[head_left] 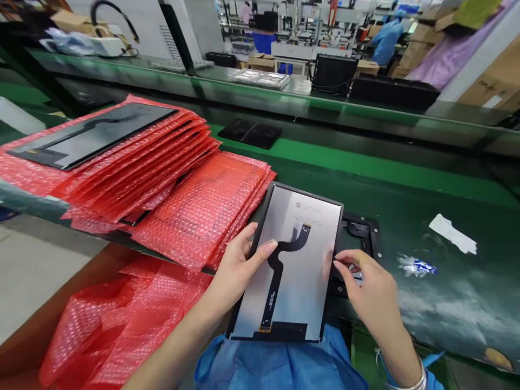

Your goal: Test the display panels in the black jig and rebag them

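A grey display panel (298, 254) with a black flex cable (280, 271) on its back leans against my lap and the bench edge. My left hand (235, 268) grips its left edge, thumb lying on the back near the cable. My right hand (368, 290) sits at the panel's right edge, fingers curled and pinched together; what they hold is hidden. Under the panel's right side lies a black frame tray (361, 233).
Stacks of red bubble-wrap bags (195, 211) lie to the left, one holding a panel (89, 132) on top. More red bags fill a box (122, 319) below. A white scrap (453, 233) and foil bit (416, 266) lie right. A black tray (249, 132) rests on the green conveyor.
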Action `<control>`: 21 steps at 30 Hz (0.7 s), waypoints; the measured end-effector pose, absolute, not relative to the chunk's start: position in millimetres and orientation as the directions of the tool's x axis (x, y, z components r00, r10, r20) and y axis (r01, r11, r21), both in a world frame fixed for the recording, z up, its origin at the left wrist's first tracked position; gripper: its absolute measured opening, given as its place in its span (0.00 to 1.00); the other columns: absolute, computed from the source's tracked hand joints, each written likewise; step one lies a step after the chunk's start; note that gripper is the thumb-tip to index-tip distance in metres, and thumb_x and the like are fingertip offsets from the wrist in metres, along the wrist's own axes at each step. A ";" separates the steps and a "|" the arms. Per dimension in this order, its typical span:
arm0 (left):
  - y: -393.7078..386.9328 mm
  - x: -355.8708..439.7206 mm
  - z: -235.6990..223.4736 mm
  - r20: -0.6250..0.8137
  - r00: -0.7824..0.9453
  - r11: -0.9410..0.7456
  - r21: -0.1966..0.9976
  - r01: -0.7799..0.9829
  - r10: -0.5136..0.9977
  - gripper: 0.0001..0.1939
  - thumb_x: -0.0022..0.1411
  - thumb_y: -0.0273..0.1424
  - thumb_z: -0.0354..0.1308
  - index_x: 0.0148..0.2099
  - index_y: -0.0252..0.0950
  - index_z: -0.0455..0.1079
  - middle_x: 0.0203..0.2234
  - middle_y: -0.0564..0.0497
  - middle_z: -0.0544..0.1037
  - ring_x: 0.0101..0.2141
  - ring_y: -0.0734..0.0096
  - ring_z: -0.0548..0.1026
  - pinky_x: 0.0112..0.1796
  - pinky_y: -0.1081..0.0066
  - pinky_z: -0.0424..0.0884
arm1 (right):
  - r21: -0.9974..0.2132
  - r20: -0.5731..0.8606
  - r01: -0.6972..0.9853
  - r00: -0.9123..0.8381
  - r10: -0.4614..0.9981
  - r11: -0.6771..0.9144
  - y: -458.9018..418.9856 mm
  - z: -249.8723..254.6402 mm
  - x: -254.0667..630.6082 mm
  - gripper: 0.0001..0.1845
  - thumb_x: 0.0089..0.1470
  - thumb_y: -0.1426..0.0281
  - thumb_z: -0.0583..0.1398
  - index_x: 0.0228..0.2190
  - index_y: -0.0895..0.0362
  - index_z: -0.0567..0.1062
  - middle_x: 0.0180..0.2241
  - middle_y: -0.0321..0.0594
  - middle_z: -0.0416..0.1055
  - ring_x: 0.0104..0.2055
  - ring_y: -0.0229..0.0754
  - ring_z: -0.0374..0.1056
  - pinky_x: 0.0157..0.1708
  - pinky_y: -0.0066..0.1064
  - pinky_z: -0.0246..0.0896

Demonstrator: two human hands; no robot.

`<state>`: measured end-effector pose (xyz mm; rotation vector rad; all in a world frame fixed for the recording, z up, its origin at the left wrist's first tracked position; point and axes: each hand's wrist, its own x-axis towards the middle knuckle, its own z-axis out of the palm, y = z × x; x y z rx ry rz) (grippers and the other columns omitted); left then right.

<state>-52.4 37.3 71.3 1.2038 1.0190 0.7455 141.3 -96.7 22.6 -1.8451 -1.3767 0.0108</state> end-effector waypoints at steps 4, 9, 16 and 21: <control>39.8 -47.9 68.8 -0.221 0.345 0.199 0.975 0.099 0.912 0.34 0.45 0.47 0.74 0.49 0.32 0.72 0.48 0.41 0.81 0.54 0.46 0.76 0.57 0.57 0.70 | -0.665 0.382 0.745 0.403 0.831 -0.056 -92.3 22.4 141.4 0.10 0.65 0.66 0.52 0.32 0.54 0.69 0.28 0.34 0.70 0.27 0.41 0.67 0.28 0.32 0.58; 50.1 -47.5 74.7 -0.202 0.305 0.233 0.970 -0.066 0.930 0.29 0.43 0.43 0.75 0.45 0.34 0.74 0.42 0.44 0.83 0.44 0.54 0.81 0.44 0.67 0.77 | -0.873 0.231 0.487 0.452 0.862 -0.022 -102.7 22.0 171.9 0.14 0.66 0.57 0.53 0.33 0.53 0.66 0.25 0.35 0.68 0.28 0.43 0.67 0.31 0.30 0.62; 64.4 -56.4 84.4 -0.441 0.133 0.459 0.828 -0.321 0.888 0.17 0.41 0.28 0.71 0.35 0.35 0.73 0.25 0.51 0.82 0.22 0.67 0.78 0.25 0.71 0.77 | -0.353 -0.126 0.390 0.881 0.457 -0.850 -150.4 9.3 279.6 0.13 0.50 0.58 0.49 0.25 0.51 0.67 0.23 0.45 0.68 0.23 0.54 0.65 0.22 0.37 0.52; 61.5 -39.4 78.0 -0.403 0.291 0.487 0.806 -0.337 0.868 0.19 0.37 0.26 0.72 0.35 0.32 0.74 0.29 0.48 0.83 0.27 0.67 0.79 0.29 0.72 0.77 | -0.332 0.297 0.664 0.748 0.594 -0.670 -150.0 24.2 247.1 0.23 0.61 0.51 0.51 0.42 0.55 0.74 0.30 0.44 0.73 0.29 0.55 0.70 0.25 0.40 0.58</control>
